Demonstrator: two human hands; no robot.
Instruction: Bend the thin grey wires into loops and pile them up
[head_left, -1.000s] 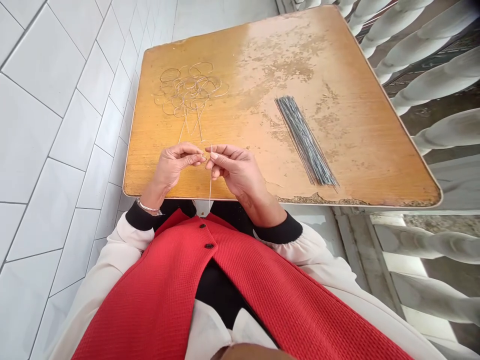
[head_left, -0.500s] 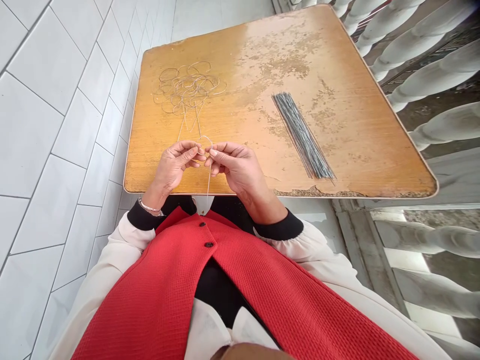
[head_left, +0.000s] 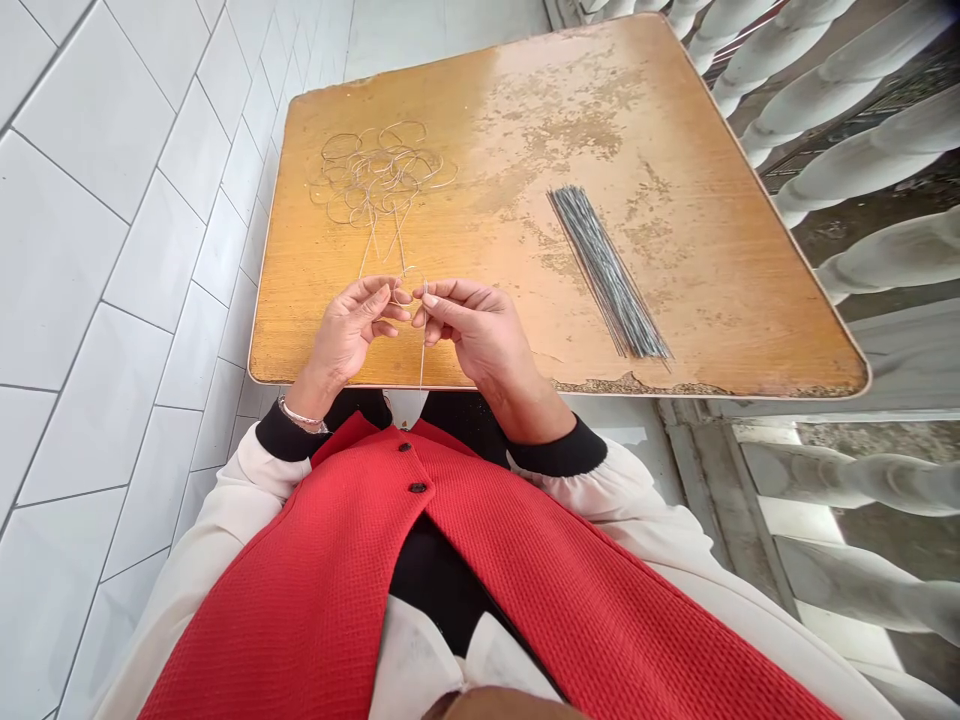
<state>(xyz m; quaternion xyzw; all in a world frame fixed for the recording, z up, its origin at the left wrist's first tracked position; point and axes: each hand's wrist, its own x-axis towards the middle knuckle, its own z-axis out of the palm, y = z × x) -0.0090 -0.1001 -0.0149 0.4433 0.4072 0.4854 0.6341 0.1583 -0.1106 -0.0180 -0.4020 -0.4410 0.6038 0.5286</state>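
— What do we see, left to right?
— Tiles, then the table. On its far left lies one pile of loops (too tangled to count).
— And our hands?
— Two, over the near edge. Our left hand and right hand both pinch one wire. Its top curls into a small loop between the fingertips, and its long tail points straight back at us, past the table's edge.
— Further right?
— One bundle of straight wires, lying aslant, well apart from the hands. Then come the balusters.
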